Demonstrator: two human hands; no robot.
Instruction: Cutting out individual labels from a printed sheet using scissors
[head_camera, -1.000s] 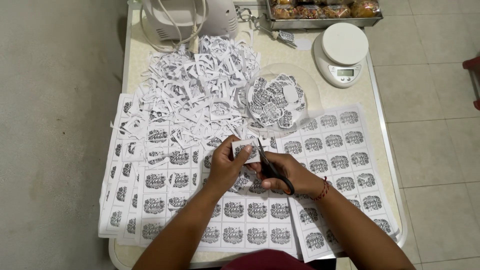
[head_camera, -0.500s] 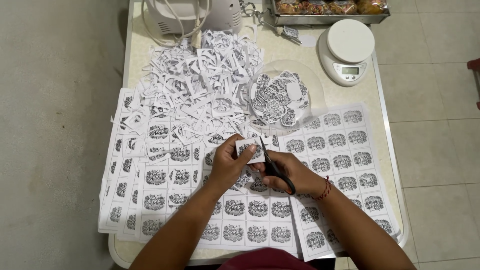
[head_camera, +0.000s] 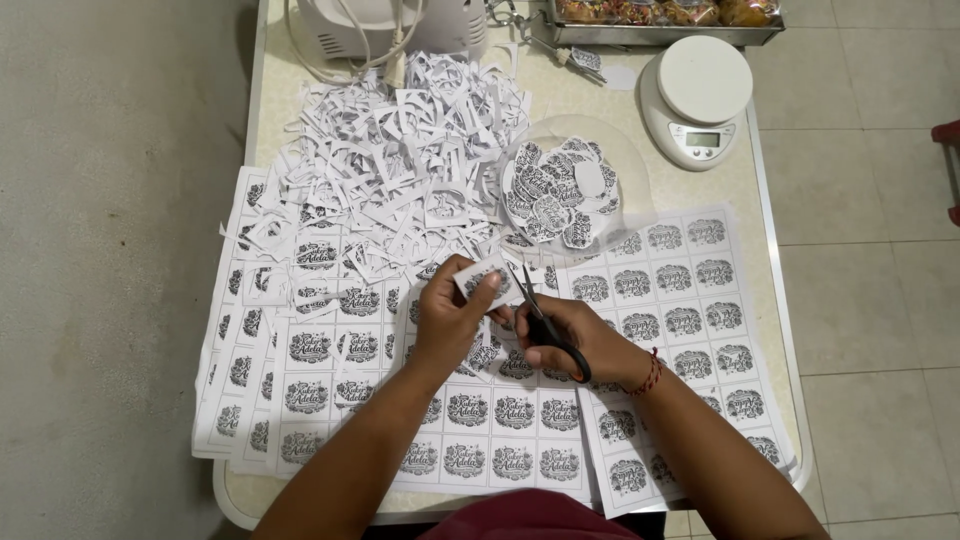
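A small printed paper label (head_camera: 483, 283) is pinched between thumb and fingers of the left hand (head_camera: 452, 318) and held raised above the worktop (head_camera: 262, 150), so that its edge is presented to the blades. Black-handled scissors (head_camera: 545, 327) are gripped in the right hand (head_camera: 578, 340), fingers through the loops, with the tips pointing up and away at the label's right edge; the blades appear slightly parted. Uncut printed sheets (head_camera: 480, 430) are spread flat beneath both hands and overlap along the near edge, within reach. A heap of white paper offcuts (head_camera: 400, 170) is piled toward the far side, apart from the cutting area. Cut labels are gathered in a clear round dish (head_camera: 570, 185) just right of the heap, which keeps them separate from the waste. A white kitchen scale (head_camera: 698, 100) stands at the far right corner, untouched.
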